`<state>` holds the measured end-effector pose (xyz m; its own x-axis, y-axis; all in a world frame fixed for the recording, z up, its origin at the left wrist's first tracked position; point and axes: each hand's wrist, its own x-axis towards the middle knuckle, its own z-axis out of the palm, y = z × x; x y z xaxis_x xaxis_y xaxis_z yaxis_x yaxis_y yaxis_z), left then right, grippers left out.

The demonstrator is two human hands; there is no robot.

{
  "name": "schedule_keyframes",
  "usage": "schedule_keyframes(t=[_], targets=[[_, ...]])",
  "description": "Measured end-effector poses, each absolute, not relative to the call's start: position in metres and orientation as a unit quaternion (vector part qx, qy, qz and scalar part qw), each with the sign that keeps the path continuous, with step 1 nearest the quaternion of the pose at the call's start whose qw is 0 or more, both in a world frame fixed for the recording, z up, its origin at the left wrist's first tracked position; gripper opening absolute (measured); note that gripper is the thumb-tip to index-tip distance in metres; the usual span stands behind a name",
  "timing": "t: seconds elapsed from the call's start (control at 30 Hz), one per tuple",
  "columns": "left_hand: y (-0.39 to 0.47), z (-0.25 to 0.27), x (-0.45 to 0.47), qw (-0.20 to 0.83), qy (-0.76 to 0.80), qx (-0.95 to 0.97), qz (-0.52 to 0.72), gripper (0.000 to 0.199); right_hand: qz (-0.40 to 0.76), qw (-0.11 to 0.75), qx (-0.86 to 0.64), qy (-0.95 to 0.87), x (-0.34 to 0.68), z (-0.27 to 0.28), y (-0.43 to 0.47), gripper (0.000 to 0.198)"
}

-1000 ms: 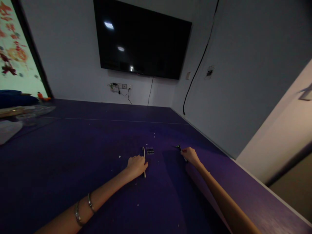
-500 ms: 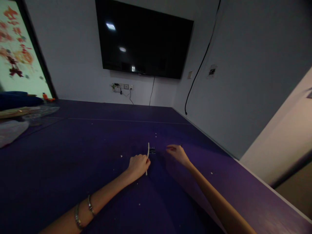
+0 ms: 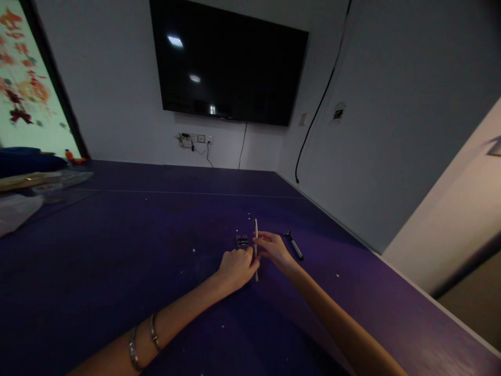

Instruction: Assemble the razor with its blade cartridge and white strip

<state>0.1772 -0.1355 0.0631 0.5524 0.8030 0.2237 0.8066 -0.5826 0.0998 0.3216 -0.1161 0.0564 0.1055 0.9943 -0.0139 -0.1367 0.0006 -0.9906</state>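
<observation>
A slim white toothbrush (image 3: 255,230) stands between my two hands, its dark-bristled head pointing away from me. My left hand (image 3: 238,267) is closed round its handle, with the thumb and bent fingers pinching it. From the other side, the fingertips of my right hand (image 3: 274,249) meet the toothbrush higher up and close on it. A small dark, partly see-through object (image 3: 242,241) lies on the purple table just beyond my left knuckles; its kind is too small to tell. To the right of my right hand lies a razor (image 3: 295,246) with a grey and black handle.
The purple tabletop (image 3: 129,271) carries scattered white specks. Plastic bags (image 3: 19,211) and a dark blue cloth-like bundle (image 3: 29,161) sit at the far left. A television (image 3: 230,62) hangs on the wall, and a black cable (image 3: 319,112) dangles at the right.
My left hand has moved right with the toothbrush. My right hand has come left and closed on it, and the razor now shows on the table beside that hand.
</observation>
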Motion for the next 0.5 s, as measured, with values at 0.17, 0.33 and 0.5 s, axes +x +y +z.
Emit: schedule_keyframes(t=[0.17,0.33,0.5], targets=[[-0.123,0.052,0.174,0.018,-0.406,-0.898,-0.170,0.031,0.397,0.545,-0.564,-0.477,0.388,0.059,-0.108,0.030],[-0.084,0.034,0.166,0.033,-0.403,-0.889,-0.213,0.026,0.162,0.436,-0.707,-0.532,0.467,0.055,-0.103,0.030],[-0.044,0.012,0.159,0.004,-0.398,-0.883,-0.249,0.044,0.053,0.303,-0.764,-0.567,0.501,0.038,-0.102,0.020]])
